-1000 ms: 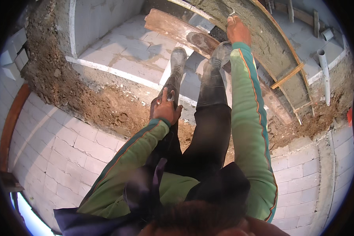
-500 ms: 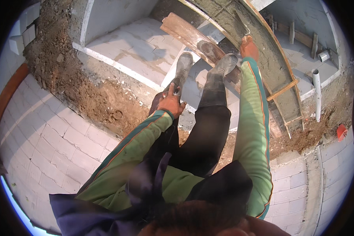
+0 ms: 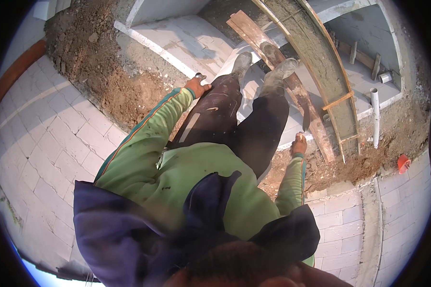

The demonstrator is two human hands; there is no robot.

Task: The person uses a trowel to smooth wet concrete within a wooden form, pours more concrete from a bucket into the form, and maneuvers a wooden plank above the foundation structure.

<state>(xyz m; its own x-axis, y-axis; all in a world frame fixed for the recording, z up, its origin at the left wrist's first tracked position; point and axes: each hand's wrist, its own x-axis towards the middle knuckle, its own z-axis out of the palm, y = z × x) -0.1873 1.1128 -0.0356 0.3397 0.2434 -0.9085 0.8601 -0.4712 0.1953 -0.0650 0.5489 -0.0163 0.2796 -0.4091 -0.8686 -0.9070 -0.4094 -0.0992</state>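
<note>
My right hand (image 3: 299,144) is closed round the handle of a trowel (image 3: 306,118). The trowel's narrow blade points away from me, beside a long mud-stained plank (image 3: 299,93). Farther off, a curved strip of wet concrete (image 3: 312,45) lies between thin wooden form boards, with a short wooden crosspiece (image 3: 338,101) over it. My left hand (image 3: 196,87) is by my left knee, its fingers curled round a small grey, shiny thing (image 3: 199,76) that I cannot make out.
My boots (image 3: 280,74) are at the plank and a white wall top (image 3: 227,62). White-walled recesses (image 3: 177,40) open ahead. A white pipe (image 3: 375,117) stands at right, near an orange-red piece (image 3: 403,163). Loose soil (image 3: 93,62) and pale block paving (image 3: 57,143) lie left.
My right hand has drawn the trowel back from the wet concrete toward my body. My left hand has moved up and left, outside my knee. The view has shifted.
</note>
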